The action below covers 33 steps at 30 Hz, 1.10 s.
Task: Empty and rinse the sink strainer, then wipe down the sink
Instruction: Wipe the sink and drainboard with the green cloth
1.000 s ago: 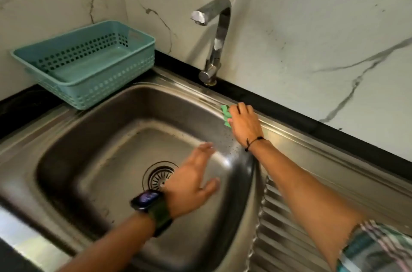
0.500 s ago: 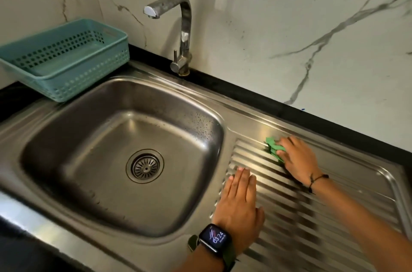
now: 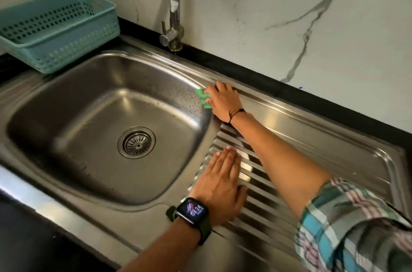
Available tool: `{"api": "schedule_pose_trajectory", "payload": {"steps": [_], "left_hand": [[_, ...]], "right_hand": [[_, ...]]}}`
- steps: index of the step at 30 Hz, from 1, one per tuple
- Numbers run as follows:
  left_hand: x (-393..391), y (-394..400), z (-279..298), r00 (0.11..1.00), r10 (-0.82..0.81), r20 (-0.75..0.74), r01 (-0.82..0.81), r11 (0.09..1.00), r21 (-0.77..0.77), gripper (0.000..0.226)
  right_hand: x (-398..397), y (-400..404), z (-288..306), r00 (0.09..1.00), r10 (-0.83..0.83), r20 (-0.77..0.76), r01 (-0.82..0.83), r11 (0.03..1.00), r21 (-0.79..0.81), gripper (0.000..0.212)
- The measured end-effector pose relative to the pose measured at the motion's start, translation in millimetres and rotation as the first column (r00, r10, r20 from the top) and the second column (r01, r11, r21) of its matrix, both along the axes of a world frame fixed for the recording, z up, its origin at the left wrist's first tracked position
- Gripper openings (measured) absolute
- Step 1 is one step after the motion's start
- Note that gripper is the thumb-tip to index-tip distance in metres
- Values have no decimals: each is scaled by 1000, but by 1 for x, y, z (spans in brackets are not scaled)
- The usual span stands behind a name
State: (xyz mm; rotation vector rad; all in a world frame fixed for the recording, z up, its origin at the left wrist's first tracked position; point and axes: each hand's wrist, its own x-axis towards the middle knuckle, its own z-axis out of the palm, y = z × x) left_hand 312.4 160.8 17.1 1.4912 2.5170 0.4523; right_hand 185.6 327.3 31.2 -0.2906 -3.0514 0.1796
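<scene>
At the sink's (image 3: 66, 102) two o'clock rim, the right hand (image 3: 223, 100) presses a green cloth (image 3: 201, 98). The left hand (image 3: 220, 182) lies flat, fingers straight, on the ribbed drainboard (image 3: 267, 205).

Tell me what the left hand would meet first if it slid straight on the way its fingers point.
The left hand lies flat on the ribbed drainboard, fingers pointing up toward the back wall. Sliding on, it would probably meet the right forearm crossing just ahead, though how high the arm sits above the ribs is unclear.
</scene>
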Motion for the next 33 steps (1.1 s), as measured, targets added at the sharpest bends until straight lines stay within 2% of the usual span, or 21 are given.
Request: {"api": "schedule_pose_trajectory", "payload": {"steps": [3,8,10,13,16,17,18,20,24,26,30,31,33], "left_hand": [[0,-2,0,999,-4,-39,3,1000,-27,67],[0,-4,4,998,-11,-66,7,999,-49,66],[0,-3,4,998,-14,-59,10,998,-63,65],[1,-3,3,999,-7,-50,4,998,-58,66],[1,0,3,999,-2,-49,0,999,-50,66],[1,0,2,999,4,-48,-7,999,-46,67],[1,0,2,999,11,-43,-13,999,-45,67],[0,1,3,999,8,-43,-10,999,-49,70],[0,1,3,996,22,-86,-25,999,-26,74],[1,-1,0,998,11,-68,-14,999,-51,77],[-1,-2,0,999,34,-17,-35,997,-62,70],[-2,-2,2,999,31,-12,-32,998,-60,68],[0,-4,3,1000,23,3,-23,998,-66,64]], "right_hand": [[45,19,-4,995,-86,-55,86,996,-6,26],[153,77,-6,927,-373,-34,374,927,38,25],[203,102,-6,837,-544,-53,546,837,37,24],[237,112,-7,638,-765,-86,767,641,-14,29],[206,101,-2,391,-917,-76,909,398,-123,41],[189,96,-2,344,-936,-73,921,352,-168,43],[169,88,-1,338,-939,-62,918,344,-200,44],[126,67,-1,417,-907,-58,885,420,-202,42],[34,9,0,730,-674,-114,657,737,-155,32],[10,-7,-2,832,-540,-127,532,842,-96,31],[21,19,-2,944,-287,-162,305,947,97,29],[28,29,-2,950,-257,-175,282,950,133,30],[50,49,-3,927,-309,-210,341,931,134,31]]}}
